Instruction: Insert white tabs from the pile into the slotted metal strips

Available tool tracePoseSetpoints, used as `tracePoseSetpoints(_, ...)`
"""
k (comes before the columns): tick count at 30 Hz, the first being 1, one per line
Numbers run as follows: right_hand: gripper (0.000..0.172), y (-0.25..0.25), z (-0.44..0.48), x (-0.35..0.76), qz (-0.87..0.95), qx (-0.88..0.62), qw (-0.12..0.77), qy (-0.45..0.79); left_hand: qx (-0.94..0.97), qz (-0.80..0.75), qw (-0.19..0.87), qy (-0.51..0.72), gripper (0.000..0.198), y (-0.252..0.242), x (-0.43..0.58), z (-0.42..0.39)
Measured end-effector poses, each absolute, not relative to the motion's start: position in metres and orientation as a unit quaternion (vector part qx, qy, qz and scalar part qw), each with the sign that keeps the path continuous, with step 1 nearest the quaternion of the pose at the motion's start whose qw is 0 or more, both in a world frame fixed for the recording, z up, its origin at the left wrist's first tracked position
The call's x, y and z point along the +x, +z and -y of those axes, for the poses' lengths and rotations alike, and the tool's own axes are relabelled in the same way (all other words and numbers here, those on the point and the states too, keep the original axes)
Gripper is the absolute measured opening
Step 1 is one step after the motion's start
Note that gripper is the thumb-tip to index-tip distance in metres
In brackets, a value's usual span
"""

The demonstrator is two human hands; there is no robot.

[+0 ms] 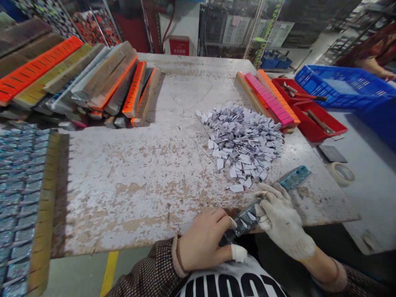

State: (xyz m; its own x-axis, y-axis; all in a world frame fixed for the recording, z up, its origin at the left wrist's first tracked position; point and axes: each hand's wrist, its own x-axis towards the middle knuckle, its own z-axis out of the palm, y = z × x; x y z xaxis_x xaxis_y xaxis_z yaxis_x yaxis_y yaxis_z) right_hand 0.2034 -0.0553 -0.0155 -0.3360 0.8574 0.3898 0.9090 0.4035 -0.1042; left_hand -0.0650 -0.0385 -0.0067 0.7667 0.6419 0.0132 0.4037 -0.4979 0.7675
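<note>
A dark teal glittery slotted bar [295,177] lies slantwise at the front edge of the table, its near end towards my body. My left hand [208,237] is closed around that near end, with white coverings on the thumb and index fingertip. Over the bar's middle is my right hand [280,218] in a white knitted glove, fingers bent and pressed onto it; anything small under them is hidden. A few small white pieces [244,223] stick up from the bar between my hands. Just beyond lies a heap of small white pointed pieces [244,140].
Many slotted bars [102,78] in orange, yellow and grey are stacked at the back left. A glittery blue slotted row [21,206] stands at the left edge. Pink and orange bars [269,99], red trays [318,119], a tape roll [340,173] and a blue crate [343,88] are at right.
</note>
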Motion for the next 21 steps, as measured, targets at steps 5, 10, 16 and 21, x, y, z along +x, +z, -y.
tracePoseSetpoints(5, 0.007, -0.023, 0.053, 0.209, 0.818, -0.527, 0.221, -0.067, 0.853, -0.314, 0.390, 0.148, 0.050, -0.008, -0.064, 0.038)
tracePoseSetpoints(10, 0.012, -0.022, 0.061, 0.211, 0.797, -0.527, 0.296, -0.017, 0.850, -0.326, 0.384, 0.155, 0.054, -0.009, -0.065, 0.045)
tracePoseSetpoints(16, 0.008, -0.020, 0.060, 0.207, 0.800, -0.529, 0.276, -0.068, 0.849, -0.329, 0.392, 0.131, 0.037, -0.006, -0.066, 0.046)
tracePoseSetpoints(21, 0.007, -0.028, 0.055, 0.200, 0.795, -0.540, 0.264, -0.078, 0.848, -0.315, 0.407, 0.127, 0.034, -0.008, -0.065, 0.043)
